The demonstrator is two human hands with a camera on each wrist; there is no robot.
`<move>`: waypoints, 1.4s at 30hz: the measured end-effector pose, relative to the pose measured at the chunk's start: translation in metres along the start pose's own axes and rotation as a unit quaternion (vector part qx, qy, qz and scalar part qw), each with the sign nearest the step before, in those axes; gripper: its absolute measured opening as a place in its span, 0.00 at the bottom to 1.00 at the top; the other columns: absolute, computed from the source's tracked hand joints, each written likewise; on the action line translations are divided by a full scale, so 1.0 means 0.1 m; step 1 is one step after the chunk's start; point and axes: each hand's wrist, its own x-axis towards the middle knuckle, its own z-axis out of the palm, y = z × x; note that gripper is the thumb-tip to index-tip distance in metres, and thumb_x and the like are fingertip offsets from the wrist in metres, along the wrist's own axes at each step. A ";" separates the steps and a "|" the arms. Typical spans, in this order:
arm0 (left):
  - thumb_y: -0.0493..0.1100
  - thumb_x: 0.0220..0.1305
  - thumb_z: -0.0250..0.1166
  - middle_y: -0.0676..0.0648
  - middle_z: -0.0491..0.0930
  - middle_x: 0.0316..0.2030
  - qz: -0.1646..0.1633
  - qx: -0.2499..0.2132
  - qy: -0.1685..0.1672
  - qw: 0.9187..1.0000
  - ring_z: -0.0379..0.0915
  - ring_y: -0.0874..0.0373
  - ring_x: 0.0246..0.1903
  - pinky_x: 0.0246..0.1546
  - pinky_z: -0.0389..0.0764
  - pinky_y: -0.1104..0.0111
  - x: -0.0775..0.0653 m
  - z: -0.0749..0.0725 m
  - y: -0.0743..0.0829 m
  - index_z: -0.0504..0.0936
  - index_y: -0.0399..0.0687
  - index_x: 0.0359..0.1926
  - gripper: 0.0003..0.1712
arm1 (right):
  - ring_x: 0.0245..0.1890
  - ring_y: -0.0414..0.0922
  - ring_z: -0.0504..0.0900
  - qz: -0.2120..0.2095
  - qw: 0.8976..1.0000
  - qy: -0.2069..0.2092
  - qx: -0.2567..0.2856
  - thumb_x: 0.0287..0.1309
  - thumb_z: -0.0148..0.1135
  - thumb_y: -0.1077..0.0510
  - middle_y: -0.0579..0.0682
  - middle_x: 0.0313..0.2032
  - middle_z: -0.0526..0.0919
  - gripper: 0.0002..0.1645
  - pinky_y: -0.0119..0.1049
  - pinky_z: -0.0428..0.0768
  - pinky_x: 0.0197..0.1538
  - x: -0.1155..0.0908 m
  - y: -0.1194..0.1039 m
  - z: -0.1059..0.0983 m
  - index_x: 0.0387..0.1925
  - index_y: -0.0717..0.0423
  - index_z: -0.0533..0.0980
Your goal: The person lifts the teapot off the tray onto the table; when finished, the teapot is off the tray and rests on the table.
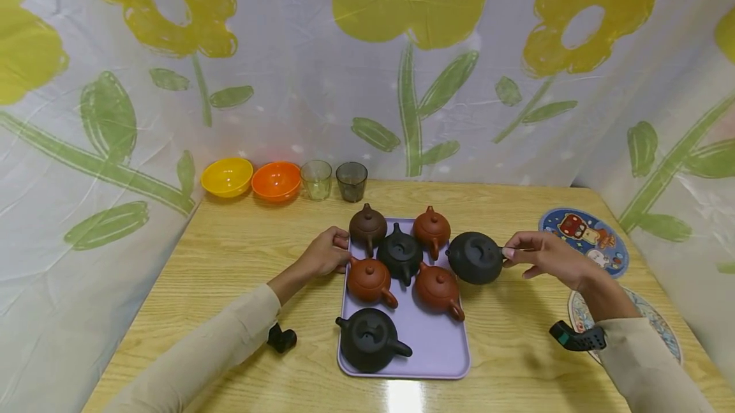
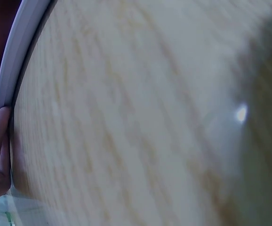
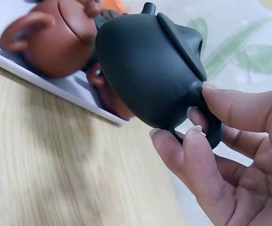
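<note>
By its handle my right hand holds a black teapot over the right edge of the lilac tray. The right wrist view shows thumb and fingers pinching that handle, the pot raised above the table. My left hand grips the tray's left rim, beside a dark brown teapot. Also on the tray are two more black teapots, one mid-tray and one near the front, and three reddish-brown teapots.
Along the back left stand a yellow bowl, an orange bowl, a clear cup and a dark grey cup. Two round patterned mats, one blue and one pale, lie at the right. A flowered curtain hangs behind the table.
</note>
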 end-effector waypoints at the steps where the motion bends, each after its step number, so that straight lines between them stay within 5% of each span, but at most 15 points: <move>1: 0.29 0.59 0.61 0.34 0.74 0.51 0.000 0.001 0.001 1.000 0.78 0.56 0.33 0.29 0.87 0.65 0.00 0.00 0.00 0.69 0.33 0.61 0.27 | 0.49 0.47 0.85 0.001 1.000 0.000 0.003 0.71 0.58 0.52 0.52 0.46 0.84 0.19 0.50 0.84 0.46 0.02 0.02 -0.02 0.48 0.66 0.75; 13: 0.27 0.57 0.61 0.35 0.74 0.48 0.000 -0.006 0.003 1.000 0.77 0.54 0.35 0.28 0.87 0.65 -0.01 0.02 0.01 0.69 0.33 0.59 0.27 | 0.51 0.46 0.83 0.017 1.000 0.008 0.014 0.71 0.58 0.51 0.48 0.46 0.82 0.19 0.52 0.82 0.52 0.22 0.19 -0.21 0.48 0.64 0.76; 22: 0.28 0.59 0.61 0.35 0.74 0.50 0.002 -0.011 0.002 1.000 0.78 0.56 0.31 0.29 0.87 0.65 -0.04 0.01 0.04 0.69 0.33 0.60 0.26 | 0.54 0.50 0.82 0.025 0.999 0.010 0.017 0.70 0.59 0.52 0.54 0.49 0.80 0.20 0.58 0.81 0.58 0.34 0.29 -0.30 0.50 0.67 0.75; 42: 0.28 0.61 0.61 0.34 0.74 0.50 -0.005 -0.018 -0.001 1.000 0.78 0.55 0.29 0.29 0.87 0.63 -0.05 0.00 0.03 0.68 0.33 0.60 0.26 | 0.53 0.50 0.81 0.070 0.997 0.043 0.009 0.75 0.51 0.50 0.58 0.51 0.77 0.23 0.54 0.80 0.61 0.69 0.43 -0.36 0.55 0.67 0.71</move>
